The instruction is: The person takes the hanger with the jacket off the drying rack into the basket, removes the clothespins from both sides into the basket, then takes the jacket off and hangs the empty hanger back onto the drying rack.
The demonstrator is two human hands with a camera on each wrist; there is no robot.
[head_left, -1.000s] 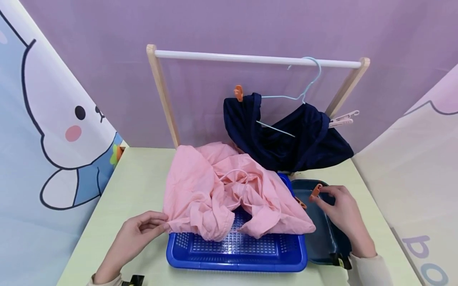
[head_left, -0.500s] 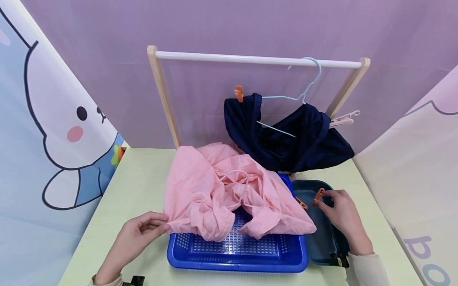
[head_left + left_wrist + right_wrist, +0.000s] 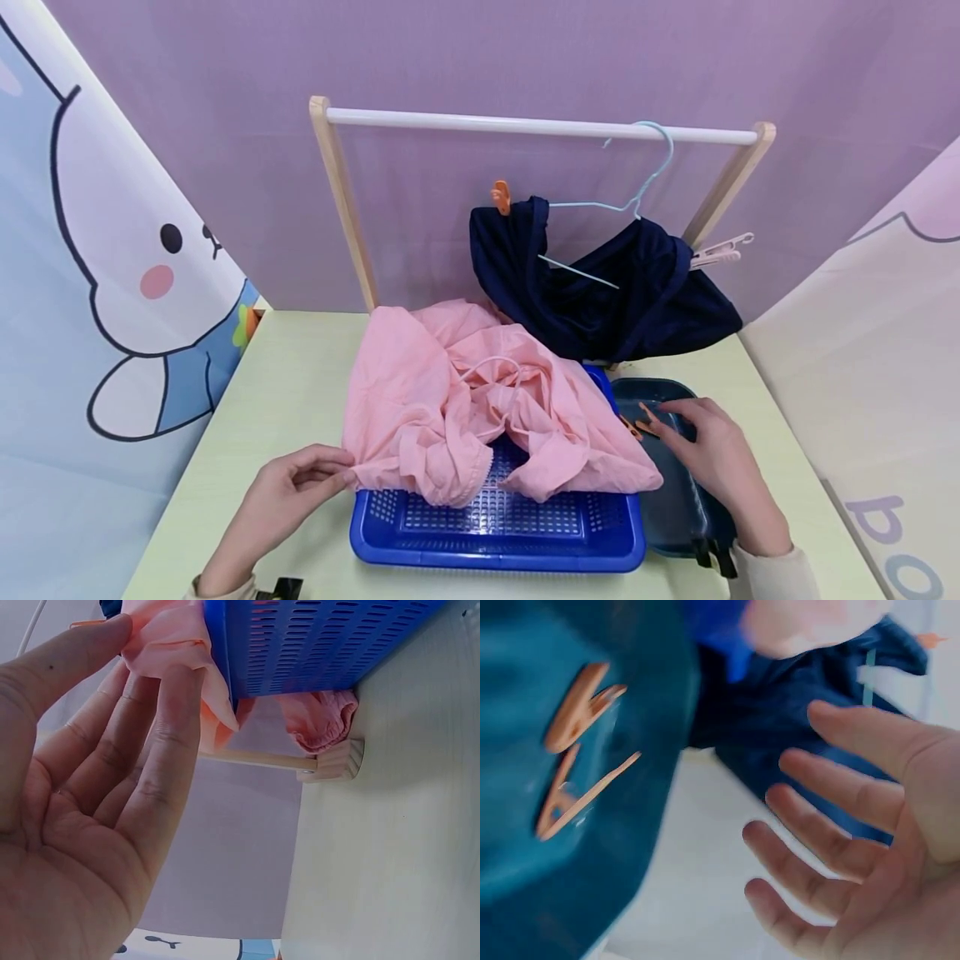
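Note:
A crumpled pink garment (image 3: 420, 392) lies over a blue plastic basket (image 3: 495, 558), its front edge above the basket's near part. My left hand (image 3: 288, 492) pinches the garment's near left corner between thumb and fingers; the left wrist view shows the thin cloth (image 3: 169, 645) at the fingertips. On the right, my right hand (image 3: 716, 454) is over the dark teal tray (image 3: 675, 517), fingers apart and holding nothing. Two orange clothespins (image 3: 570, 720) lie side by side in that tray, in the right wrist view away from the spread fingers.
Behind the basket stands a small wooden rack with a white rod (image 3: 450, 121). A dark navy garment (image 3: 600, 325) hangs there on a light blue hanger (image 3: 658, 167), with an orange clothespin (image 3: 501, 197) at its left and a pale pink clothespin (image 3: 723, 252) at its right.
My right hand held an orange clothespin over the teal tray earlier; now it has let go and the clothespin lies in the tray. My left hand keeps its grip on the pink garment.

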